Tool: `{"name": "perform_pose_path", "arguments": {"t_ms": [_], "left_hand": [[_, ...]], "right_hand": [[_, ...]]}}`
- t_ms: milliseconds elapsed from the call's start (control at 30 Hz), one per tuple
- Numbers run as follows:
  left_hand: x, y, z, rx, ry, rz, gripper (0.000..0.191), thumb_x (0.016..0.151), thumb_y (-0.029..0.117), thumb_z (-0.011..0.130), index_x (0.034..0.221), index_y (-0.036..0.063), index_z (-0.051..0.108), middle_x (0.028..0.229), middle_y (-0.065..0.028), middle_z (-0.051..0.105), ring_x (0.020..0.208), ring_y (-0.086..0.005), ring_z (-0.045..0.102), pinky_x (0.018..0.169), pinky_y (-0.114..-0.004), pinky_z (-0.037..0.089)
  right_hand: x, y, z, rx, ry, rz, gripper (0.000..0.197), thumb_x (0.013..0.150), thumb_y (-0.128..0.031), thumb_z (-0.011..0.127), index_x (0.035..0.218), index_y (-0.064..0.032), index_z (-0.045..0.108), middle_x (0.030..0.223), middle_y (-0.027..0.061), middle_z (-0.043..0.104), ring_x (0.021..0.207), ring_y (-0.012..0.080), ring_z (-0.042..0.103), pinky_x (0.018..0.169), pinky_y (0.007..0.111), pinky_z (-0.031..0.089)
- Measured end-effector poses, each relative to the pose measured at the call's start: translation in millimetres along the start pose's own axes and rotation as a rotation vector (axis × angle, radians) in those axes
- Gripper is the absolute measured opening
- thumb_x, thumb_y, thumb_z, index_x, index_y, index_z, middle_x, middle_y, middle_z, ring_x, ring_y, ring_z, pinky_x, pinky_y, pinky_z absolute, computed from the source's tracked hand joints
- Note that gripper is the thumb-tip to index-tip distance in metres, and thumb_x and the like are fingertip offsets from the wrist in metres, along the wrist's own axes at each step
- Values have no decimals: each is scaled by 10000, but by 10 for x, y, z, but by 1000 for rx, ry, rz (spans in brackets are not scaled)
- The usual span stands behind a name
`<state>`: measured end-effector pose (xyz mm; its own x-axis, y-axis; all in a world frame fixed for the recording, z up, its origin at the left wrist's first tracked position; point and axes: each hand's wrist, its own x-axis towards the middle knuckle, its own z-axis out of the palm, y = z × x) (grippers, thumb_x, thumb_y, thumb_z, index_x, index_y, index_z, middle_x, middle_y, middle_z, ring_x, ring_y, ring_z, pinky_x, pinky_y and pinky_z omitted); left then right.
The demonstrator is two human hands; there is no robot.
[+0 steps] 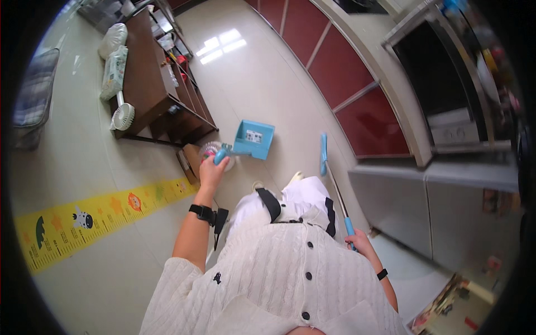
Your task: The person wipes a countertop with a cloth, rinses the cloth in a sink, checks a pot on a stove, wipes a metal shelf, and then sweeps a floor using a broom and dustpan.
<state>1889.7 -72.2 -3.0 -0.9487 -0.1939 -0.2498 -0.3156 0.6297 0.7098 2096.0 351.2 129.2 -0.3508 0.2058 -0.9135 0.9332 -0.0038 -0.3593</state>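
Observation:
My left hand (212, 172) is closed around the blue handle (222, 155) of a dustpan, out in front of me. The light blue dustpan pan (264, 133) faces up, with a printed label inside; whether it touches the floor I cannot tell. Low at my right side, my right hand (361, 243) grips the blue sleeve (349, 228) of a broom with a metal pole (337, 190). Its narrow blue head (323, 155) is near the floor, right of the dustpan and apart from it. Behind my left hand, a clear round plastic container (209, 148) is partly hidden.
A brown wooden cabinet (144, 79) stands front left, with a white handheld fan (124, 116) and a soft pack (114, 75) on it. A cardboard box (191, 159) sits beside it. Red kitchen cabinets (343, 71) and a grey refrigerator (389, 205) line the right. A yellow height chart (113, 209) lies left.

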Motion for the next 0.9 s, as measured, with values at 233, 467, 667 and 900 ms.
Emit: {"name": "perform_pose_path", "arguments": {"t_ms": [233,467,667,900], "left_hand": [[270,299,44,-1,18,-158,333,699,329,643,777,14,569,719,-196,581,695,-345,567,608,-390,435],[534,916,321,48,11,-378,328,682,316,650,748,12,546,763,-198,576,732,-363,550,635,-425,425],[561,1070,475,194,-57,-570,343,628,304,679,779,28,543,783,-187,572,784,-361,544,680,-417,440],[1089,1585,343,302,-49,-756,626,603,251,702,1129,46,430,1061,-167,471,991,-338,468,831,-409,393]], "right_hand": [[1010,-1750,-163,-266,-28,-236,387,679,39,519,1058,0,447,633,48,470,375,133,440,323,268,356],[1783,-4285,-124,-475,-235,-341,408,671,25,520,1073,-19,460,597,26,446,381,124,431,327,263,344],[2229,-5855,208,-550,-435,-367,311,673,13,535,980,-3,491,616,33,464,414,124,439,356,255,358],[2694,-7023,904,-581,-531,-401,379,669,6,537,1043,21,481,619,30,457,393,120,423,345,251,336]]}}
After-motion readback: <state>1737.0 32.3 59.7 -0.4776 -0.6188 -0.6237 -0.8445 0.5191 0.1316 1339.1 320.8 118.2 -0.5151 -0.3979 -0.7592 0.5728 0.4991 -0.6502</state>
